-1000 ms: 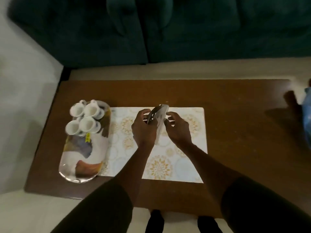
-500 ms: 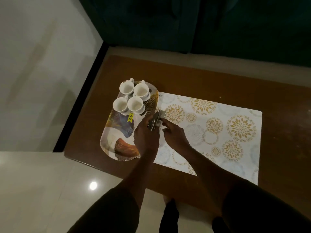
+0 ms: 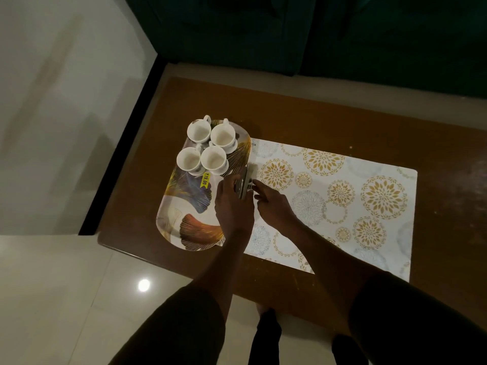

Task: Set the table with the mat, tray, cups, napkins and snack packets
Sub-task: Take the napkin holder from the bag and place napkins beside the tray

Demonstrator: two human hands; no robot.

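Note:
A white mat with gold flower circles lies across the brown table. A leaf-patterned tray sits at its left end, overlapping the mat's edge. Several white cups stand clustered at the tray's far end. My left hand grips a thin stack of grey-white napkins, held on edge over the seam between tray and mat. My right hand touches the stack's right side with its fingertips. No snack packets are visible.
A dark green sofa runs along the far side of the table. Pale glossy floor tiles lie to the left and near me. A yellow price sticker is on the tray.
My view has swung left and closer. Both hands carried the napkin stack from the mat's middle to the mat's left end beside the tray. The blue object at far right left the frame.

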